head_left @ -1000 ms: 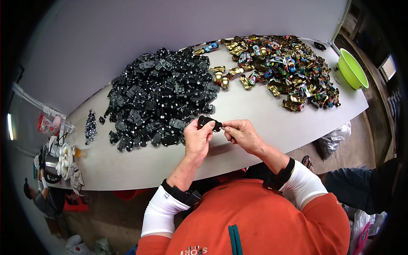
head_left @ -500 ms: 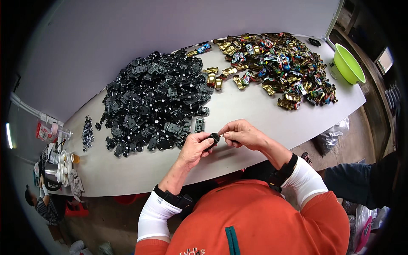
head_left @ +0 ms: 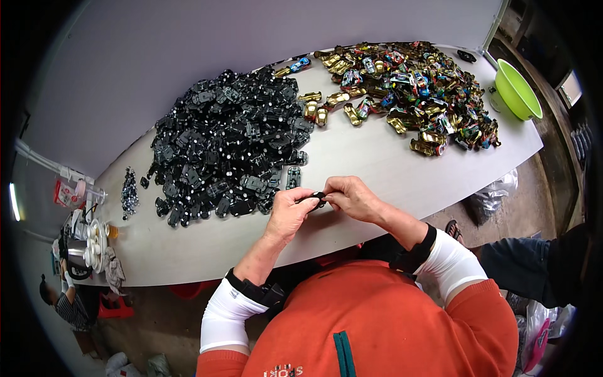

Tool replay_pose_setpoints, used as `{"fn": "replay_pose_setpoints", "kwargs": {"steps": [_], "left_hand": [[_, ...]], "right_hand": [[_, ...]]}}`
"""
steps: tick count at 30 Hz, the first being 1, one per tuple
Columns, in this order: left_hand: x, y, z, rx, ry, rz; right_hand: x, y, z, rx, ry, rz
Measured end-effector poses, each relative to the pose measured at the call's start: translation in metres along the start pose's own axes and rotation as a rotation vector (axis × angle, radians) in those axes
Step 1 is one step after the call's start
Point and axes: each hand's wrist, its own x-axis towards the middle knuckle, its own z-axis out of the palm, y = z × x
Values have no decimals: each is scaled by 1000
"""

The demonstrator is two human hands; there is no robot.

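Note:
Above the table's front edge, my left hand (head_left: 286,217) grips a small black toy car chassis (head_left: 318,200) between thumb and fingers. My right hand (head_left: 353,198) is pinched closed against the chassis's right end, and its fingertips hide whatever small part they hold. Just beyond my left hand lies a single dark chassis (head_left: 293,177) on the table. It sits at the edge of a large heap of black toy car chassis (head_left: 220,147) with pale wheels.
A heap of shiny gold and multicoloured toy car bodies (head_left: 414,94) covers the back right of the pale table (head_left: 358,157). Small wheel parts (head_left: 130,195) lie at the left. A green basin (head_left: 516,91) stands at the right edge. Another person (head_left: 70,305) is at far left.
My right hand has moved in against the chassis, closing the small gap where a pale bit showed. The chassis has tilted flatter in my left hand.

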Motion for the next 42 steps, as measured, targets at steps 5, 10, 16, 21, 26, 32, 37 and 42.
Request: {"fn": "replay_pose_setpoints", "kwargs": {"steps": [5, 10, 16, 21, 26, 32, 37, 42], "left_hand": [[2, 3, -2, -29, 8, -69], [2, 3, -2, -49, -23, -87], [-3, -3, 10, 18, 46, -4], [-18, 5, 16, 113, -21, -41], [-89, -18, 23, 599, -558, 111], [-74, -153, 3, 120, -282, -628], [-49, -169, 2, 575, -124, -246], [-90, -81, 5, 833, -491, 63]], "right_hand": [[-3, 2, -5, 364, -60, 90], [-4, 0, -5, 383, -61, 111], [-6, -4, 1, -118, 45, 10], [-16, 1, -6, 326, 30, 86], [-27, 6, -36, 313, 313, 144], [-35, 18, -35, 118, 379, 35], [3, -7, -1, -530, 177, -175], [51, -25, 27, -824, 96, -81]]}}
